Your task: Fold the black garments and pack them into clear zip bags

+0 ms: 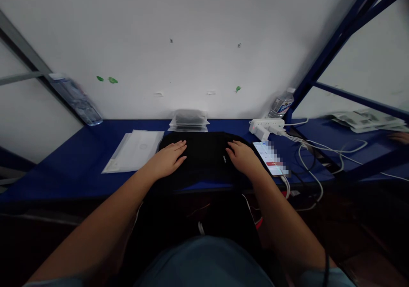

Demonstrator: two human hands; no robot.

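Note:
A black cloth garment (204, 150) with small white lettering lies spread across the blue tabletop in front of me, its near side reaching the front edge. My left hand (169, 159) rests flat on its left part, fingers stretched out. On the right part, beside the lettering, lies my right hand (241, 155), also flat with its fingers extended. Neither hand grips anything. What kind of garment it is I cannot make out. Just behind it sits a stack of clear plastic bags (188, 121), and flat plastic packets (136, 150) with white contents lie to the left.
Right of the garment are a lit phone (268, 157), a white power strip (266, 125) and loose white cables (309, 153). Plastic bottles stand at the left (76, 99) and right (283, 104). Beyond the blue frame (311, 74), another person's hand (401, 137) shows near packets (367, 121).

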